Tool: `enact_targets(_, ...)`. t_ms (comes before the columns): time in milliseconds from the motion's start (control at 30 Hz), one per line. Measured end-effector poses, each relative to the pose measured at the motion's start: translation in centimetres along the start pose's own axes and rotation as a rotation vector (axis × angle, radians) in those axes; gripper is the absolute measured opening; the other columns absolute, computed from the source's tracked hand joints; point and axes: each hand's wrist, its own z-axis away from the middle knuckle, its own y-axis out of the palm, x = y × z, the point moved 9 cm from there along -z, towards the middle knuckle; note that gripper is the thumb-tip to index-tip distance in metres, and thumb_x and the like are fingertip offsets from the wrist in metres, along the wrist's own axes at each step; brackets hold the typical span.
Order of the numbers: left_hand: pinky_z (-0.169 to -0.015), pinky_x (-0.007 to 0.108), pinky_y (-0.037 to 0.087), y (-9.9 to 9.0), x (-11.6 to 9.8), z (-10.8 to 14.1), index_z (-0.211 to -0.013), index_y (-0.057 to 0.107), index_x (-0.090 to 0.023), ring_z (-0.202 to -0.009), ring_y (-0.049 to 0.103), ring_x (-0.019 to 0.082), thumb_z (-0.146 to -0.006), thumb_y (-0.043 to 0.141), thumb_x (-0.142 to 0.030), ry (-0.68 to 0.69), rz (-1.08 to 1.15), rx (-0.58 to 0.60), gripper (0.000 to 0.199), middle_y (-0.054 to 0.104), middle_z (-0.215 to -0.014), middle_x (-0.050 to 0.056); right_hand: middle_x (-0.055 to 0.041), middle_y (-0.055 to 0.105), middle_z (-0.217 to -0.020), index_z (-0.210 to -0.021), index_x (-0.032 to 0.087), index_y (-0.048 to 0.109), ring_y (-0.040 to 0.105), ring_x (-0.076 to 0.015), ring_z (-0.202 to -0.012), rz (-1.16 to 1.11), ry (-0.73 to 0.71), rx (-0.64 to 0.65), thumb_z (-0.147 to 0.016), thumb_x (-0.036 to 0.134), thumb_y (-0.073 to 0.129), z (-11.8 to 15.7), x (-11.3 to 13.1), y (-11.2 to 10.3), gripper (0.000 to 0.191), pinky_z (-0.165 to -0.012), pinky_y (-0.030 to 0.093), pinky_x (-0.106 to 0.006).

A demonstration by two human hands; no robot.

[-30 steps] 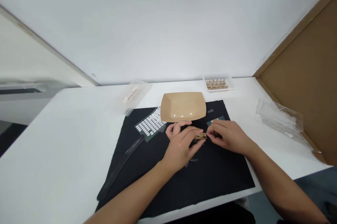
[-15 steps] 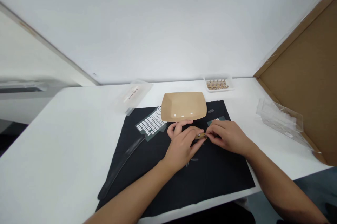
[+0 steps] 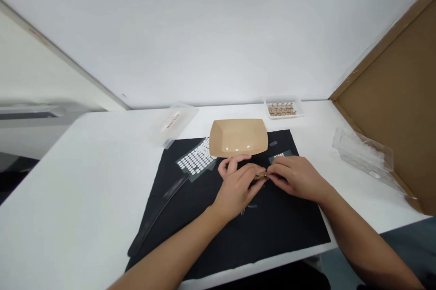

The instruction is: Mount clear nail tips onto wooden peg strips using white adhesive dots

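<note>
Over the black cloth [image 3: 211, 244], my left hand [image 3: 235, 187] is closed around a small tan-gold strip [image 3: 260, 175] with shiny metal studs. My right hand [image 3: 294, 176] has its thumb and fingertips pinched together at the strip's right end; anything between them is too small or hidden to make out. Just beyond my left fingers stands a brown paper tray [image 3: 238, 133] with a few white ovals on its near wall. A sheet of white oval stickers [image 3: 195, 160] lies to its left. Another sticker sheet [image 3: 279, 155] lies partly under my right hand.
A clear box [image 3: 282, 110] of similar studded pieces stands by the wall. At the left lie a translucent lid [image 3: 173, 124] and a long black strap-like piece [image 3: 160, 210]. Clear thin slips [image 3: 252, 206] lie on the cloth. Clear plastic boxes [image 3: 364, 151] sit near the cardboard panel [image 3: 391, 94].
Both hands stay nearly in place around the studded strip, which has tilted slightly in my fingers. The view has shifted very slightly.
</note>
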Motion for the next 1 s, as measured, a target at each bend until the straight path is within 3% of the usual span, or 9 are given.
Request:
enact_targets(333,-0.112,0.056,0.022,-0.41,-0.76,-0.54,-0.102,0.074,-0.028,-0.129,0.064,0.032,-0.099,0.077,-0.027,0.033,-0.025,-0.029,0.005,0.084,-0.103,-0.001,-0.0034,0.069,-0.091,-0.107,0.021,0.07,0.064,-0.0167,-0.076,0.031,-0.032,0.008,-0.112,0.031,0.051,-0.01,0.19,-0.08,0.022,-0.066,0.042,-0.03)
enact_targets(1000,-0.113,0.055,0.022,-0.13,-0.51,-0.41,-0.098,0.075,-0.028,-0.126,0.065,0.03,-0.1,0.076,-0.026,0.011,-0.025,-0.03,0.003,0.084,-0.097,-0.002,-0.0039,0.075,-0.093,-0.106,0.022,0.074,0.07,-0.0166,-0.08,-0.004,-0.069,-0.01,-0.113,0.03,0.052,0.02,0.67,-0.27,0.025,-0.07,0.051,-0.03)
